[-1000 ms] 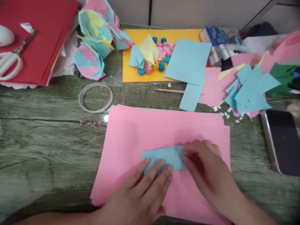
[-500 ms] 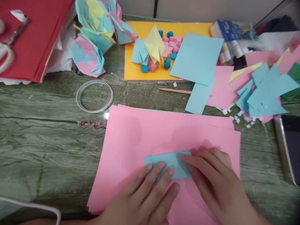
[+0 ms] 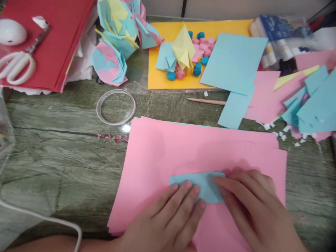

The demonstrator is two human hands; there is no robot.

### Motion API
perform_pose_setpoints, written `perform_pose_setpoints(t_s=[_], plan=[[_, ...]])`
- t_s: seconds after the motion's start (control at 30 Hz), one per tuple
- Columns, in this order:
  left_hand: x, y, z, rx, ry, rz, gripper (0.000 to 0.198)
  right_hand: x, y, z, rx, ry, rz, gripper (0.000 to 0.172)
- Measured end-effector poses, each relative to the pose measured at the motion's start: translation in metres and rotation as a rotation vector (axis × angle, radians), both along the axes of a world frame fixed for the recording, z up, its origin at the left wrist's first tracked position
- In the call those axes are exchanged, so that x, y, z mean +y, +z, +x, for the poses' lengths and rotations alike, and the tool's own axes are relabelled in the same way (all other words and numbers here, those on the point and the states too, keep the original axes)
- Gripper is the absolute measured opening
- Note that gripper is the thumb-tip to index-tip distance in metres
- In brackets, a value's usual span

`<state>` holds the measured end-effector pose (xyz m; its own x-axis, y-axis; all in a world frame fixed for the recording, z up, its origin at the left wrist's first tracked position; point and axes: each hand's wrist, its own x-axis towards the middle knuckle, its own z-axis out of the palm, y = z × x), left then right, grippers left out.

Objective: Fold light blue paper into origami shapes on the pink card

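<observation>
Upon the stacked pink paper sheets (image 3: 149, 157), your outspread left hand (image 3: 168, 217) lies on a rectangular light-blue paper strip (image 3: 207, 185) whose right end your right hand (image 3: 258, 201) pinches. Beyond the stack's far edge lie a round greyish ring (image 3: 115, 123), a slender wooden stick (image 3: 206, 101) and a large light-blue paper sheet (image 3: 233, 63); green wood-grain tabletop (image 3: 65, 164) borders the left side, crossed by a white cable (image 3: 39, 215).

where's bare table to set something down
Widest: the tabletop left of the pink sheets, between the tape ring and white cable. Another: right of the pink sheets, nearer than the blue scraps. Crowded: the back, around the orange sheet, and where the left hand and right hand touch the blue paper.
</observation>
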<state>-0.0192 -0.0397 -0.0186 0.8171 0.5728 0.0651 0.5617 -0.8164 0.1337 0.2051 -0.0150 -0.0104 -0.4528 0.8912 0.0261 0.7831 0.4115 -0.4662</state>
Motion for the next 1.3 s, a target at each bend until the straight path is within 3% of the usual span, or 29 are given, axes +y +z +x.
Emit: perform_pose_setpoints(t_s=[0.8, 1.3], plan=[[0.0033, -0.0006, 0.0007, -0.041, 0.027, -0.015, 0.049, 0.0029, 0.0053, -0.0088, 0.074, -0.125, -0.042, 0.016], [0.0063, 0.0030, -0.0001, -0.040, 0.032, -0.031, 0.049, 0.0032, 0.0044, -0.0087, 0.084, -0.121, -0.057, 0.016]])
